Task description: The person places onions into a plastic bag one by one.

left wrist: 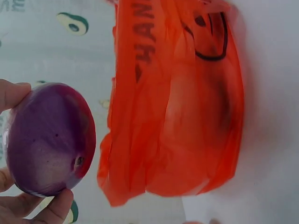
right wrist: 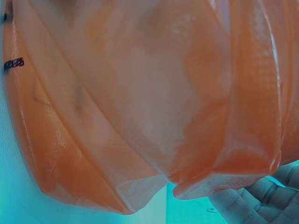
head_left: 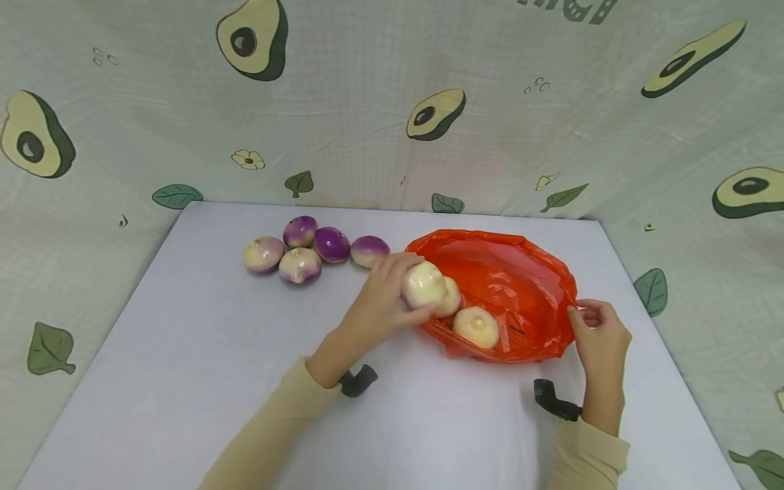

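Note:
My left hand (head_left: 390, 297) grips a purple-and-white turnip (head_left: 422, 284) over the left rim of a red plastic bag (head_left: 539, 272). The left wrist view shows the purple underside of this turnip (left wrist: 51, 140), with fingers and thumb around it and the bag (left wrist: 177, 102) beside it. Inside the open-mouthed bag lie two pale turnips, one near the front (head_left: 476, 327) and one (head_left: 450, 298) partly hidden behind the held turnip. At the bag's right rim, my right hand (head_left: 600, 333) pinches the plastic between thumb and fingers. Bag folds (right wrist: 140, 116) fill most of the right wrist view.
Several more turnips (head_left: 301, 265) sit in a loose group left of the bag, the closest one (head_left: 370, 251) just behind my left hand. Everything rests on a white table (head_left: 184, 381). A cloth with avocado prints (head_left: 343, 136) hangs behind and around it.

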A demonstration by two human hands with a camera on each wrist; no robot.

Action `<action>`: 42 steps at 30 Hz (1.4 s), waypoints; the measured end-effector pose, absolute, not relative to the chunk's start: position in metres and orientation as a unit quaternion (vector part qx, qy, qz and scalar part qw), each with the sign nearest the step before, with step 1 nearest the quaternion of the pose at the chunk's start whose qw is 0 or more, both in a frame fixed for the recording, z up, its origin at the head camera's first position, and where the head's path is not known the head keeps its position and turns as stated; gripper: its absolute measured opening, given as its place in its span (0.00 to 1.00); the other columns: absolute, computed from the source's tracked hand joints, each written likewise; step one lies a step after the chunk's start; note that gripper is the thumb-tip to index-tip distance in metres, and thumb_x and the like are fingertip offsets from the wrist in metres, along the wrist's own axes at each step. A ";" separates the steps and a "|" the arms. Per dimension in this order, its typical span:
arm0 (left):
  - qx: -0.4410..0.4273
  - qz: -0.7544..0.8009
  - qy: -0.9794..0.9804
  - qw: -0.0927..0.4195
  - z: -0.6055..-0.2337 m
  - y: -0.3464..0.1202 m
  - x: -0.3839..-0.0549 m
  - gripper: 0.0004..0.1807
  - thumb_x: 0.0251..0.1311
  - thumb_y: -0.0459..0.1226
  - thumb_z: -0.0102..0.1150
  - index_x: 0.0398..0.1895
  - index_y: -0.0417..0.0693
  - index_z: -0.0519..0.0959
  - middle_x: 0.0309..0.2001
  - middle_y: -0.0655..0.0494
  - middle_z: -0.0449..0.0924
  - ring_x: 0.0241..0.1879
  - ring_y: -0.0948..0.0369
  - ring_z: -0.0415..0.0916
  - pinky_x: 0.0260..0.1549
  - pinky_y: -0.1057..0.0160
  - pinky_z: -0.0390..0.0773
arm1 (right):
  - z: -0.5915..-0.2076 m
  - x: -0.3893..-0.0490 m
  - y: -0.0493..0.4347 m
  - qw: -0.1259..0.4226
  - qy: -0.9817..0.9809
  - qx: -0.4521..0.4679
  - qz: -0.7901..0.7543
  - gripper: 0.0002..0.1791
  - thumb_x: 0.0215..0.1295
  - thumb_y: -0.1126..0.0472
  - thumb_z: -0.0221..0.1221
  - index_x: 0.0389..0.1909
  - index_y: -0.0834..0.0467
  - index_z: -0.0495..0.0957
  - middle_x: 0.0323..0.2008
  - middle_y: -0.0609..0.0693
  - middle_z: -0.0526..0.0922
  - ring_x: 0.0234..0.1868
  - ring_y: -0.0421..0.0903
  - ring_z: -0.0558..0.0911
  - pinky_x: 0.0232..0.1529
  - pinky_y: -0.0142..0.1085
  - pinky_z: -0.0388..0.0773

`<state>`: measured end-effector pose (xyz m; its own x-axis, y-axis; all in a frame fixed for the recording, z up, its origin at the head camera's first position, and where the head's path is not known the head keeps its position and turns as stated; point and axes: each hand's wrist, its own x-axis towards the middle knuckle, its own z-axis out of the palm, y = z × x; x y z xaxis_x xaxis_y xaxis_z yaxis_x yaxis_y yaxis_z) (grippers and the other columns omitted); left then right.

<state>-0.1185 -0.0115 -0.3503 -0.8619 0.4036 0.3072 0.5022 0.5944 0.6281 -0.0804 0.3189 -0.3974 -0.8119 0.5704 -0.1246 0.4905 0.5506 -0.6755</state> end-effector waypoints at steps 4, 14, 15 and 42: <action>-0.267 -0.361 -0.892 0.052 -0.353 0.001 -0.119 0.34 0.49 0.49 0.66 0.59 0.49 0.67 0.56 0.51 0.66 0.54 0.56 0.64 0.54 0.55 0.74 | -0.398 -0.080 0.319 0.058 -0.880 -0.300 0.364 0.27 0.66 0.44 0.47 0.61 0.54 0.66 0.52 0.55 0.74 0.46 0.44 0.71 0.49 0.38 0.78; -0.294 -0.313 -0.902 0.035 -0.361 0.023 -0.126 0.36 0.50 0.49 0.65 0.63 0.50 0.67 0.56 0.51 0.62 0.54 0.59 0.64 0.55 0.62 0.73 | -0.397 -0.080 0.320 0.060 -0.880 -0.300 0.364 0.27 0.66 0.44 0.47 0.61 0.54 0.67 0.52 0.55 0.74 0.46 0.43 0.71 0.47 0.34 0.79; -0.295 -0.311 -0.903 0.029 -0.362 0.025 -0.127 0.36 0.50 0.49 0.65 0.63 0.49 0.66 0.57 0.51 0.62 0.54 0.59 0.64 0.55 0.62 0.73 | -0.397 -0.080 0.321 0.059 -0.879 -0.300 0.365 0.27 0.66 0.44 0.47 0.61 0.54 0.66 0.52 0.55 0.74 0.46 0.43 0.71 0.47 0.35 0.79; -0.310 -0.257 -0.912 -0.078 -0.376 0.052 -0.127 0.32 0.55 0.44 0.61 0.64 0.52 0.66 0.57 0.55 0.64 0.57 0.59 0.61 0.50 0.67 0.76 | -0.397 -0.080 0.321 0.053 -0.879 -0.301 0.366 0.27 0.66 0.44 0.47 0.61 0.54 0.66 0.53 0.54 0.74 0.46 0.43 0.72 0.45 0.31 0.79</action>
<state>-0.1272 0.0517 -0.3758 -0.7961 0.6050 0.0163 0.5244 0.6761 0.5176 -0.0801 0.3211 -0.3973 -0.8137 0.5673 -0.1267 0.4897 0.5515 -0.6754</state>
